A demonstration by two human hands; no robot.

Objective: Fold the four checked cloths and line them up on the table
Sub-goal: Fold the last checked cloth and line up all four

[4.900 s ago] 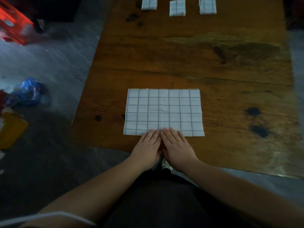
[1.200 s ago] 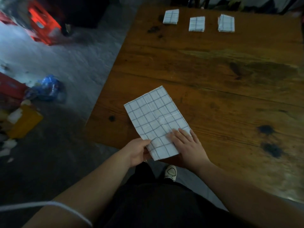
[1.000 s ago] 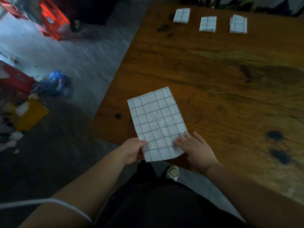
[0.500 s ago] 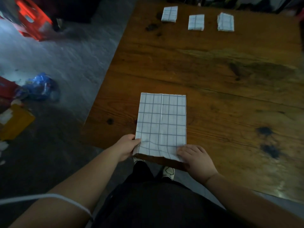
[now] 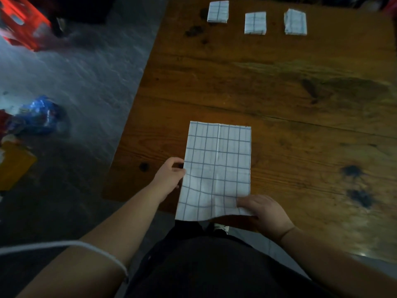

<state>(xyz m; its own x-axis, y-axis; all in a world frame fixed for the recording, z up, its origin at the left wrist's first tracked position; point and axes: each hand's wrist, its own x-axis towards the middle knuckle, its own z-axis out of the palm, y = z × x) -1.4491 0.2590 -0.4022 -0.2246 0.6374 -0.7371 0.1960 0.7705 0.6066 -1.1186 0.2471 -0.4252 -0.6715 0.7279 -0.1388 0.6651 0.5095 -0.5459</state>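
A white checked cloth [image 5: 217, 166], folded to a long upright rectangle, lies at the near edge of the wooden table [image 5: 279, 100], its near end hanging over the edge. My left hand [image 5: 170, 176] pinches its left edge about halfway down. My right hand [image 5: 263, 209] grips its near right corner, which is lifted slightly. Three small folded checked cloths sit in a row at the far side: the left one [image 5: 217, 11], the middle one [image 5: 255, 23] and the right one [image 5: 295, 22].
The table's left edge runs diagonally; grey floor lies beyond it. On the floor are a red crate [image 5: 21, 29], a blue plastic bag [image 5: 40, 115] and a yellow item [image 5: 15, 166]. Dark knots [image 5: 352, 171] mark the wood at right.
The cloth was wide, then folded narrower and turned until its long side points away from me. In the last half second both hands slid along its edges and the near end lifted.
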